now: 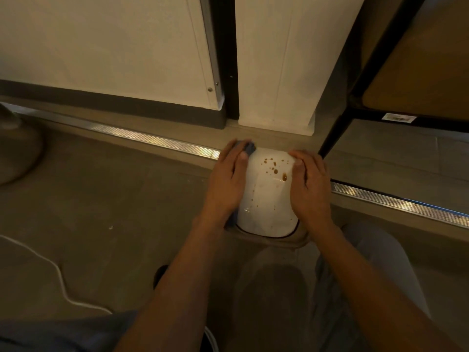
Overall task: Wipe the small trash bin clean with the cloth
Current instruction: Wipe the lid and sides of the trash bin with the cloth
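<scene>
A small white trash bin [266, 196] lies on its side on the floor between my hands, its surface spotted with brown drops near the far end. My left hand [228, 181] lies flat along the bin's left side, pressing a blue cloth [250, 148] against it; the cloth shows at my fingertips and under my wrist. My right hand [311, 186] rests with straight fingers along the bin's right side.
A metal floor track [157, 142] runs across behind the bin. White panels [276, 72] stand beyond it, a dark-framed shelf [355, 97] at the right. A white cord [58, 273] lies on the floor at left. My knees are below the bin.
</scene>
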Demonstrator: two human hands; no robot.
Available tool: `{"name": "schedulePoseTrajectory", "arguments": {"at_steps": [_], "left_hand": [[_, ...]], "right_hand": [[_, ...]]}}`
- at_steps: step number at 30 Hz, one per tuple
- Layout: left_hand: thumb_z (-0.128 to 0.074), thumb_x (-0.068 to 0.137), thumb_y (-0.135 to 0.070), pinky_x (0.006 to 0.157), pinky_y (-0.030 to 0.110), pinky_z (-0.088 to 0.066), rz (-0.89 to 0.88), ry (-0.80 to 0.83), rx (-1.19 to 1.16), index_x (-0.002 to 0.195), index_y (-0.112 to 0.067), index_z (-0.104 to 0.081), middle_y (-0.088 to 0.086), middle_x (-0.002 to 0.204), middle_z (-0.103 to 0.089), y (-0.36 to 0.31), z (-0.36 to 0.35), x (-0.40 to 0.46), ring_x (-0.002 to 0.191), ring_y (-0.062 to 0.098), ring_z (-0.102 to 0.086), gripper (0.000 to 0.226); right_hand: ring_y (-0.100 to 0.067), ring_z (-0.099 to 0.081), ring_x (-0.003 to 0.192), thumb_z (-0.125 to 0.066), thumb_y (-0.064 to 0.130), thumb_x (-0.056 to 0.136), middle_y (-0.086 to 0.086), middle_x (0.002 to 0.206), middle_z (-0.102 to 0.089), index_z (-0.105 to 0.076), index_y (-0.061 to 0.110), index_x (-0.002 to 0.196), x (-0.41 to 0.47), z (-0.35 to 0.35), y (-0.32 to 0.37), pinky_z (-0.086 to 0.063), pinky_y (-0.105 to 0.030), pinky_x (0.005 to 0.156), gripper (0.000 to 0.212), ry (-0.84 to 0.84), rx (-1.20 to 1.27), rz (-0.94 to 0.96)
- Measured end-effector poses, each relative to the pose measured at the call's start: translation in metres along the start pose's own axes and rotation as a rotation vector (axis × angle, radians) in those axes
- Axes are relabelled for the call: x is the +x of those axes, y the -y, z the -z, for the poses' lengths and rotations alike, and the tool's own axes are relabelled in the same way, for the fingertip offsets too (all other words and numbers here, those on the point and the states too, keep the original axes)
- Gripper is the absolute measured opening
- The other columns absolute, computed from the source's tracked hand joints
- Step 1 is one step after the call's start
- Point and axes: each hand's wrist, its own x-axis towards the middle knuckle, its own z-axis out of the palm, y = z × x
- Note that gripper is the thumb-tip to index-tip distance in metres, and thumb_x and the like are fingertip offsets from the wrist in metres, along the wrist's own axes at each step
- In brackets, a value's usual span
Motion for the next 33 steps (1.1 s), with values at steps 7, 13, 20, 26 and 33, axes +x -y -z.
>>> {"name": "schedulePoseTrajectory", "arguments": {"at_steps": [7, 13, 20, 26, 33], "left_hand": [[-0.032, 0.107, -0.040, 0.104, 0.030, -0.038, -0.019, -0.022, 0.343, 0.137, -0.030, -0.055, -0.005, 0.144, -0.050, -0.018, -0.011, 0.021, 0.129, 0.015, -0.048, 0.039], [-0.039, 0.106, -0.035, 0.116, 0.026, -0.027, -0.151, -0.139, 0.131, 0.150, -0.046, -0.033, -0.013, 0.166, -0.010, 0.029, -0.019, -0.073, 0.152, 0.008, -0.015, 0.046], [-0.038, 0.106, -0.043, 0.102, 0.011, -0.028, -0.076, -0.037, 0.139, 0.143, -0.044, -0.047, -0.011, 0.159, -0.034, -0.001, -0.002, -0.009, 0.140, 0.002, -0.034, 0.038], [-0.035, 0.107, -0.038, 0.095, 0.022, -0.033, -0.005, -0.010, 0.322, 0.140, -0.032, -0.054, -0.005, 0.146, -0.051, -0.020, -0.010, 0.028, 0.129, 0.015, -0.050, 0.039], [-0.027, 0.107, -0.048, 0.104, 0.030, -0.036, -0.090, -0.100, 0.324, 0.148, -0.063, -0.007, -0.020, 0.165, 0.007, 0.024, -0.016, -0.090, 0.152, 0.010, -0.008, 0.048]], "right_hand": [[-0.020, -0.050, 0.116, -0.035, 0.026, 0.104, 0.002, 0.120, -0.056, -0.061, 0.016, 0.120, -0.001, -0.001, 0.002, -0.043, -0.044, 0.100, 0.033, -0.026, 0.002, -0.024], [-0.025, -0.051, 0.117, -0.034, 0.029, 0.104, -0.002, 0.124, -0.057, -0.061, 0.016, 0.122, 0.000, 0.000, -0.002, -0.043, -0.043, 0.099, 0.035, -0.004, -0.007, -0.036], [-0.023, -0.051, 0.116, -0.031, 0.031, 0.103, -0.004, 0.122, -0.059, -0.060, 0.016, 0.121, 0.001, -0.002, -0.005, -0.042, -0.046, 0.101, 0.037, 0.015, -0.022, 0.006], [-0.020, -0.050, 0.116, -0.029, 0.031, 0.102, -0.005, 0.123, -0.059, -0.060, 0.015, 0.121, -0.001, -0.002, 0.000, -0.040, -0.043, 0.103, 0.040, -0.006, -0.027, -0.007], [-0.024, -0.050, 0.118, -0.031, 0.031, 0.103, -0.006, 0.123, -0.059, -0.060, 0.013, 0.121, -0.001, -0.002, -0.001, -0.042, -0.044, 0.102, 0.039, -0.013, -0.024, 0.004]]}}
